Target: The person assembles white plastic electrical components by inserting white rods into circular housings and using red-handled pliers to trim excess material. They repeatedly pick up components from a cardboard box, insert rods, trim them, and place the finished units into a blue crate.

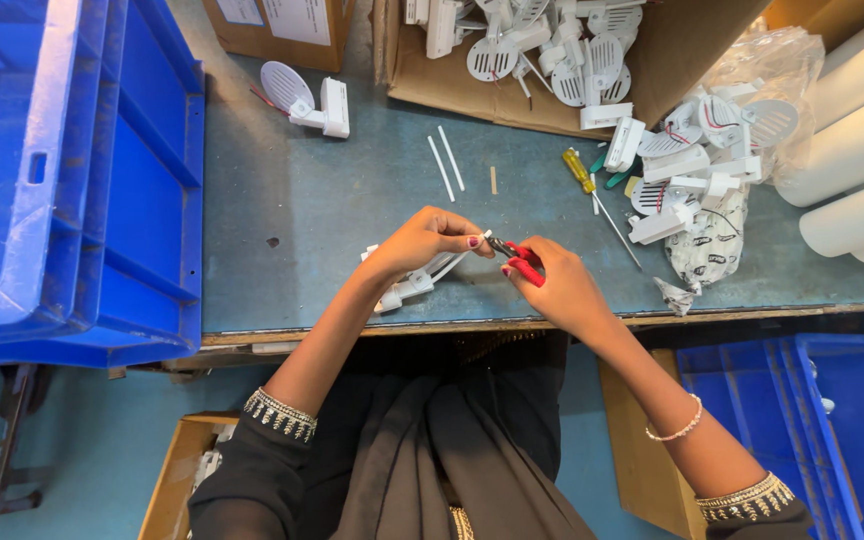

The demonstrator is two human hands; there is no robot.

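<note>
My left hand (424,243) pinches a thin white wire that comes off a white plastic part (404,286) resting on the grey-blue table top (292,230) near its front edge. My right hand (562,288) grips small red-handled cutters (519,259), and their dark jaws point left at the wire between my left fingertips. Both hands meet just above the table's front edge. The wire's end is hidden by my fingers.
Blue crates (72,180) stand at the left and another blue crate (812,420) at the lower right. A cardboard box (552,60) of white round-grille parts lies at the back, a loose pile (702,160) on plastic bags, a yellow-handled screwdriver (584,175), white tubes (862,150), two white sticks (445,165).
</note>
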